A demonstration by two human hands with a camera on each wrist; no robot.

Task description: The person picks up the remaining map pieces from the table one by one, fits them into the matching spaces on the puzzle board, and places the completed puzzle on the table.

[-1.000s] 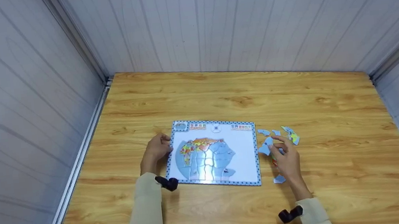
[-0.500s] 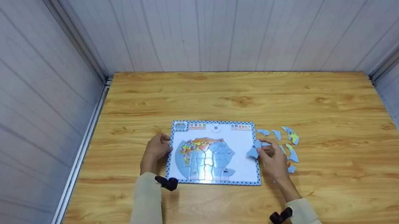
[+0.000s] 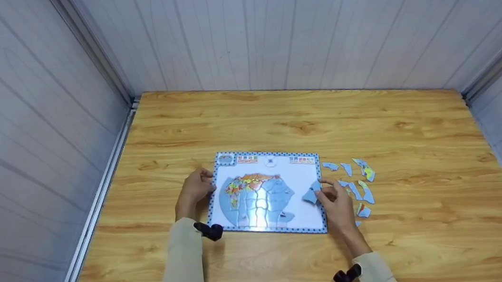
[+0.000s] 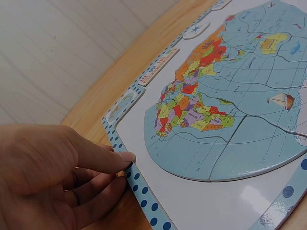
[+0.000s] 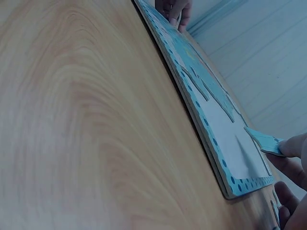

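A world-map jigsaw board (image 3: 307, 218) with a dotted blue border lies on the wooden table, its oval map partly filled from the left. My left hand (image 3: 195, 189) holds the board's left edge; in the left wrist view its thumb (image 4: 125, 157) lies on the border and the other fingers curl beside the edge. My right hand (image 3: 338, 204) pinches a pale blue puzzle piece (image 3: 311, 194) between thumb and fingers. The right wrist view has this piece (image 5: 264, 141) tilted above the board's white unfilled area, apart from the fitted pieces.
Several loose puzzle pieces (image 3: 363, 169) lie on the table (image 3: 430, 195) to the right of the board, some partly behind my right hand. Pale panel walls (image 3: 227, 29) stand at the back and both sides.
My right hand has carried the blue puzzle piece left, from among the loose pieces to over the board's right part. My left hand stays at the board's left edge.
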